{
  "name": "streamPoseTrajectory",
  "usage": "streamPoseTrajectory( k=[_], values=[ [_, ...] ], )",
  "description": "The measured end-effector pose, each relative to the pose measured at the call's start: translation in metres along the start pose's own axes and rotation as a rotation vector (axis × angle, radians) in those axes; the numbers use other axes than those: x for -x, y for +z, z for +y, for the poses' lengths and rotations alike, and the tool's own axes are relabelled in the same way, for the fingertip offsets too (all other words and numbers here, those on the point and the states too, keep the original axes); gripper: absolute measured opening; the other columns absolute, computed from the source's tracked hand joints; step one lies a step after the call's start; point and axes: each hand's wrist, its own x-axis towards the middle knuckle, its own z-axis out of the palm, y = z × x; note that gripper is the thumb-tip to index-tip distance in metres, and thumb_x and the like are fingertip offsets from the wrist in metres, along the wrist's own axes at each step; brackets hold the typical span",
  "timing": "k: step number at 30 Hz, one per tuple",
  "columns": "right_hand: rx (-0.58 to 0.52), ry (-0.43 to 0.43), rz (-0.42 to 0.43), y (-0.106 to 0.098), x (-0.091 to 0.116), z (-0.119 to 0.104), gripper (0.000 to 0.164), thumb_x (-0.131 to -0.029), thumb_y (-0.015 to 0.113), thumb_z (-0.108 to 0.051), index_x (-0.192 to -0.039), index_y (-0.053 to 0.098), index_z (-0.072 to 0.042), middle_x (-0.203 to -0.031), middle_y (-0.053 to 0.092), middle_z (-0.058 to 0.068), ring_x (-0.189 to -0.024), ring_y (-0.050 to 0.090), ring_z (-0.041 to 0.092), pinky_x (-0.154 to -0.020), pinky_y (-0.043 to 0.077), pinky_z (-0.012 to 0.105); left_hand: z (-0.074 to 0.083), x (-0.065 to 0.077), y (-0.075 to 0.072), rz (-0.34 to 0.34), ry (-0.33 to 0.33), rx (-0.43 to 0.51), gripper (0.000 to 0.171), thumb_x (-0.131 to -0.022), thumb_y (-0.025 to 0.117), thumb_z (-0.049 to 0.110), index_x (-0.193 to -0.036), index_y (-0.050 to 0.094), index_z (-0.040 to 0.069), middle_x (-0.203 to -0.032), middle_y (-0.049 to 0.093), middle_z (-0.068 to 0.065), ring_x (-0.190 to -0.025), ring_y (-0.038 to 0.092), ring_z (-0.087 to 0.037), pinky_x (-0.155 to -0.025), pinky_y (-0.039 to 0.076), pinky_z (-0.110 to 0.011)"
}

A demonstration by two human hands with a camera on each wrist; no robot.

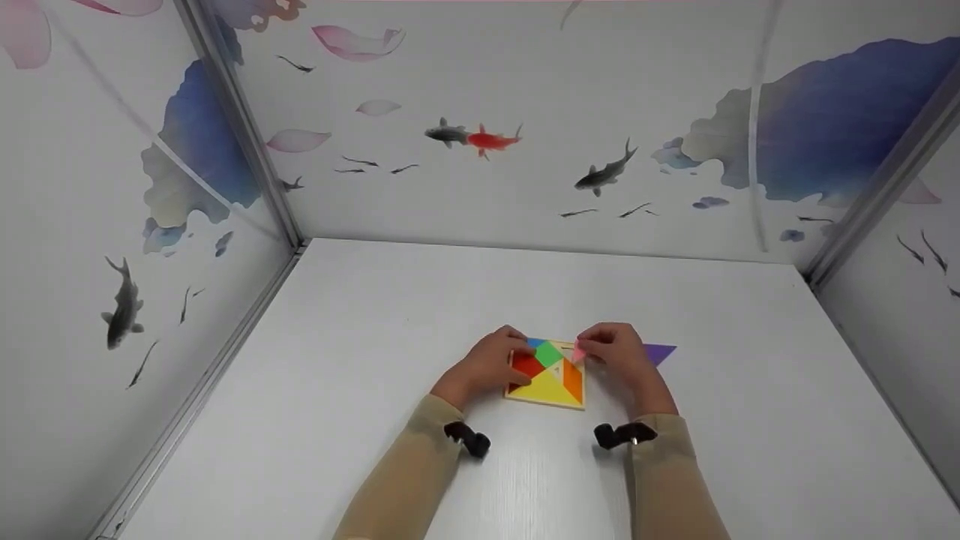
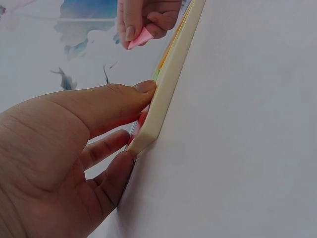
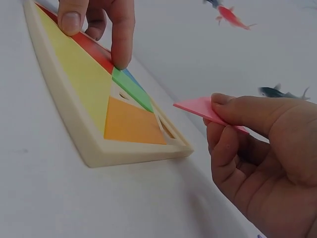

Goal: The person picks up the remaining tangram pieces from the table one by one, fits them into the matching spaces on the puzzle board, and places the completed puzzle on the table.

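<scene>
A tangram board [image 3: 124, 155] with a pale raised frame lies on the table. Set in it are a yellow triangle [image 1: 551, 391], a red piece [image 1: 527, 364], a green piece [image 1: 548, 355], an orange piece [image 1: 573, 384] and a bit of blue [image 1: 534, 342]. My left hand [image 1: 489, 365] grips the board's left side, thumb on its near part and a fingertip by the green and blue pieces. Over the board's far right corner, my right hand [image 1: 619, 351] pinches a pink triangle [image 3: 195, 108] between thumb and fingers. Bare slots show beside the green and orange pieces.
A purple triangle [image 1: 661, 353] lies on the white table [image 1: 405, 315] just right of my right hand, partly hidden by it. Printed walls with fish stand behind and at both sides. Small black devices [image 1: 469, 439] are strapped at both wrists.
</scene>
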Motion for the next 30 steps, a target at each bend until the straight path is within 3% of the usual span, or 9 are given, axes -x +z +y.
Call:
streamPoseTrajectory(
  k=[12, 19, 30],
  values=[
    [0.06, -0.056, -0.017, 0.001, -0.002, -0.005, 0.015, -0.101, 0.073, -0.013, -0.111, 0.081, -0.006, -0.106, 0.074, 0.009, -0.087, 0.062, 0.02, -0.077, 0.059, 0.021, 0.0, 0.0, -0.001, 0.004, 0.021, -0.01, 0.047, -0.091, 0.083, 0.026, -0.136, 0.074, 0.02, -0.145, 0.055, 0.0, -0.133, 0.055, -0.021, -0.119, 0.045, -0.037],
    [0.014, 0.028, -0.036, 0.001, -0.001, -0.011, 0.017, -0.1, 0.071, -0.007, -0.114, 0.08, -0.005, -0.115, 0.073, 0.012, -0.096, 0.066, 0.022, -0.085, 0.062, 0.024, 0.001, 0.001, -0.001, 0.002, 0.017, -0.02, 0.046, -0.092, 0.082, 0.029, -0.137, 0.073, 0.021, -0.145, 0.055, 0.001, -0.132, 0.055, -0.02, -0.119, 0.045, -0.036],
    [-0.021, 0.033, -0.056, 0.004, -0.001, -0.009, 0.009, -0.098, 0.074, -0.009, -0.107, 0.076, -0.007, -0.109, 0.07, 0.01, -0.095, 0.065, 0.023, -0.085, 0.062, 0.024, 0.001, 0.0, 0.0, -0.001, -0.003, -0.019, 0.046, -0.093, 0.082, 0.03, -0.137, 0.073, 0.023, -0.145, 0.054, 0.001, -0.132, 0.054, -0.02, -0.12, 0.045, -0.036]
  ],
)
